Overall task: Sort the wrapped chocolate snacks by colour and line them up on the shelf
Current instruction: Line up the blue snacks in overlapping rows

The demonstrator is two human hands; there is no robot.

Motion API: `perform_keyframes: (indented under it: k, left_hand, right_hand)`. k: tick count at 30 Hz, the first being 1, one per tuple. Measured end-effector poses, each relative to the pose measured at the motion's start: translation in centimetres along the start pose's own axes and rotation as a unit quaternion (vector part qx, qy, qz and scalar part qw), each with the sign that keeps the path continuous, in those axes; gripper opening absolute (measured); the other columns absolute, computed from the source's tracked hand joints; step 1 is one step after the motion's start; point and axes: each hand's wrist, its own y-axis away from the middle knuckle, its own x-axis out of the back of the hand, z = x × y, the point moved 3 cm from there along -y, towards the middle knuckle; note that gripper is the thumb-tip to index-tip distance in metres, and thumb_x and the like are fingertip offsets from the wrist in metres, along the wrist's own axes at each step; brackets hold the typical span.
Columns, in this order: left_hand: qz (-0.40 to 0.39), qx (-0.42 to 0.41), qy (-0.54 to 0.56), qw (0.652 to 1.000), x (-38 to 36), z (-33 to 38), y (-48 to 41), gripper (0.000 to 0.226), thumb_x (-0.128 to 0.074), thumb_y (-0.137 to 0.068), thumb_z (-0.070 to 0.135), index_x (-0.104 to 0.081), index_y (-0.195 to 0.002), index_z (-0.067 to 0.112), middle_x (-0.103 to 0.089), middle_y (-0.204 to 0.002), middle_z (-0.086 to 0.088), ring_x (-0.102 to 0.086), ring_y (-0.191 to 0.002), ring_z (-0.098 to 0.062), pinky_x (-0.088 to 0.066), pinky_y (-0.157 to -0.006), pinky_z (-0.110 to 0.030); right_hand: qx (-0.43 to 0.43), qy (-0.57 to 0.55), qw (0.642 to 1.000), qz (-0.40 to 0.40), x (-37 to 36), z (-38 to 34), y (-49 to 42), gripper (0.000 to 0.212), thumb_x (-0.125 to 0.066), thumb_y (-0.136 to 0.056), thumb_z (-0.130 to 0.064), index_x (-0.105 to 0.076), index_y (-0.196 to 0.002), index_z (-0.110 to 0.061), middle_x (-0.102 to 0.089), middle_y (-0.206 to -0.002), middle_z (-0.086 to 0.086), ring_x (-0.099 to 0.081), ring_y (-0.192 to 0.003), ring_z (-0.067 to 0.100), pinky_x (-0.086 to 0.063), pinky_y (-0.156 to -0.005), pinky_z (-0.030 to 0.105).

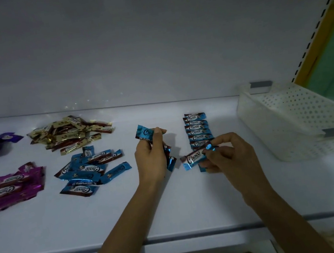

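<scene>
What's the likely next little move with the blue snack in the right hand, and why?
Probably the right hand lays its blue snack at the near end of the blue row: it is held just there, and the left hand holds spare blue snacks.

The front of the white shelf is lying bare, so a hand is getting wide room to slide in there. The white basket is blocking the right side, and the row of blue snacks is sitting near it. A bare gap is showing between the blue pile and the left hand
</scene>
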Motion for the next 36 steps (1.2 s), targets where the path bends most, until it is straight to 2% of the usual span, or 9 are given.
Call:
perform_keyframes:
  k: [2, 5, 11, 18, 23, 26, 28, 32, 36]
  left_hand:
    - [-0.037, -0.024, -0.035, 0.998, -0.5, 0.0, 0.5, 0.020, -0.049, -0.098, 0.034, -0.064, -0.086, 0.028, -0.058, -0.061, 0.013, -0.055, -0.057, 0.004, -0.044, -0.050, -0.009]
    - [-0.108, -0.065, -0.112, 0.986, -1.3, -0.2, 1.5, 0.018, -0.049, -0.097, 0.037, -0.062, -0.086, 0.037, -0.058, -0.061, 0.024, -0.056, -0.059, 0.002, -0.051, -0.061, -0.023]
    - [-0.127, -0.077, -0.129, 0.980, -1.3, -0.3, 1.9, 0.018, -0.049, -0.095, 0.040, -0.063, -0.084, 0.038, -0.060, -0.062, 0.018, -0.057, -0.060, -0.005, -0.054, -0.065, -0.041]
    - [-0.123, -0.081, -0.139, 0.979, -1.5, -0.1, 2.0, 0.017, -0.048, -0.096, 0.039, -0.061, -0.084, 0.038, -0.059, -0.071, 0.007, -0.059, -0.066, -0.011, -0.054, -0.067, -0.042]
    - [-0.131, -0.081, -0.141, 0.978, -1.5, 0.0, 1.9, 0.015, -0.048, -0.096, 0.038, -0.059, -0.085, 0.038, -0.059, -0.073, 0.006, -0.059, -0.067, -0.013, -0.053, -0.065, -0.036]
    - [-0.135, -0.086, -0.143, 0.977, -1.5, -0.1, 1.9, 0.014, -0.050, -0.094, 0.039, -0.060, -0.084, 0.039, -0.060, -0.075, 0.013, -0.060, -0.067, -0.002, -0.050, -0.058, -0.017]
    - [-0.142, -0.097, -0.162, 0.972, -1.6, -0.4, 1.9, 0.015, -0.053, -0.093, 0.041, -0.062, -0.086, 0.032, -0.062, -0.077, 0.015, -0.060, -0.070, 0.004, -0.051, -0.059, -0.020]
    - [-0.174, -0.181, -0.239, 0.938, -1.7, -0.3, 2.1, 0.027, -0.055, -0.091, 0.042, -0.065, -0.084, 0.018, -0.062, -0.069, 0.010, -0.060, -0.063, -0.007, -0.050, -0.056, -0.028]
    - [-0.204, -0.232, -0.243, 0.919, -1.7, -0.2, 2.3, 0.012, -0.054, -0.083, 0.028, -0.064, -0.077, 0.027, -0.059, -0.059, 0.018, -0.057, -0.057, -0.004, -0.042, -0.051, -0.021]
  right_hand:
    - [0.037, 0.122, 0.992, 0.015, 1.5, 0.7, 1.0, 0.015, -0.063, -0.087, -0.009, -0.059, -0.097, -0.019, -0.074, -0.082, -0.002, -0.069, -0.065, 0.006, -0.052, -0.052, 0.015]
    - [0.087, 0.343, 0.934, 0.049, 2.8, 1.3, 2.1, 0.027, -0.066, -0.086, -0.023, -0.059, -0.111, -0.024, -0.064, -0.076, -0.013, -0.061, -0.064, -0.003, -0.045, -0.053, 0.011]
    - [0.088, 0.471, 0.877, 0.022, 3.1, 1.2, 2.3, 0.021, -0.058, -0.091, -0.026, -0.053, -0.109, -0.018, -0.041, -0.062, -0.021, -0.042, -0.052, -0.001, -0.043, -0.063, 0.026]
    - [0.083, 0.462, 0.883, 0.017, 3.0, 1.2, 2.5, 0.020, -0.058, -0.091, -0.029, -0.050, -0.106, -0.019, -0.064, -0.077, -0.005, -0.042, -0.052, -0.002, -0.043, -0.065, 0.029]
    - [0.095, 0.478, 0.873, 0.016, 3.0, 1.2, 2.6, 0.024, -0.061, -0.088, -0.030, -0.050, -0.107, -0.019, -0.041, -0.058, -0.019, -0.047, -0.052, 0.003, -0.048, -0.066, 0.034]
    - [0.105, 0.459, 0.882, 0.030, 3.3, 1.1, 2.1, 0.020, -0.061, -0.088, -0.029, -0.052, -0.102, -0.018, -0.044, -0.056, -0.018, -0.047, -0.050, 0.000, -0.039, -0.052, 0.017]
    - [0.115, 0.400, 0.909, 0.030, 2.7, 0.6, 1.7, 0.021, -0.059, -0.089, -0.033, -0.053, -0.103, -0.020, -0.053, -0.066, -0.018, -0.054, -0.056, -0.004, -0.042, -0.048, 0.011]
    - [0.148, 0.271, 0.950, -0.047, -0.6, -1.4, -0.2, 0.025, -0.063, -0.087, -0.034, -0.058, -0.111, -0.034, -0.058, -0.097, -0.016, -0.060, -0.088, 0.001, -0.048, -0.073, 0.009]
    - [0.112, 0.189, 0.972, -0.085, -1.9, -2.4, -1.9, 0.020, -0.070, -0.082, -0.017, -0.064, -0.081, -0.036, -0.064, -0.087, -0.007, -0.060, -0.087, 0.013, -0.050, -0.080, 0.026]
